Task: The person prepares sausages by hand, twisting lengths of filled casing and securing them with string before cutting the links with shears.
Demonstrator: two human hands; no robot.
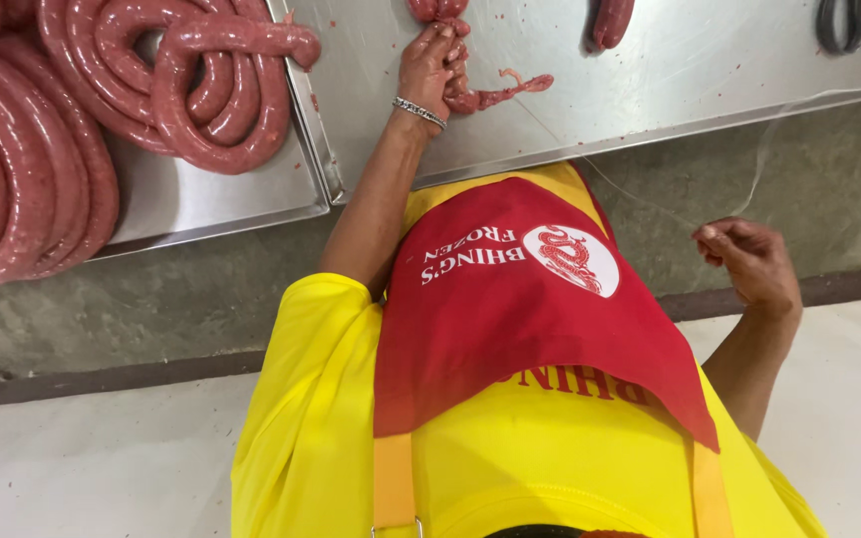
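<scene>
Head view: beside the coiled sausage (pixel 201 90), my left hand (pixel 430 70) pinches the sausage end (pixel 495 95) on the steel table (pixel 670 70); my right hand (pixel 749 264) grips thin string (pixel 764 149).

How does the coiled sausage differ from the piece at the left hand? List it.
The coiled sausage is long and plump; the sausage piece is short, thin and limp. The coil lies untouched in a tray; the piece lies on the steel table, pinched by the left hand. Both are raw, pinkish-red.
</scene>
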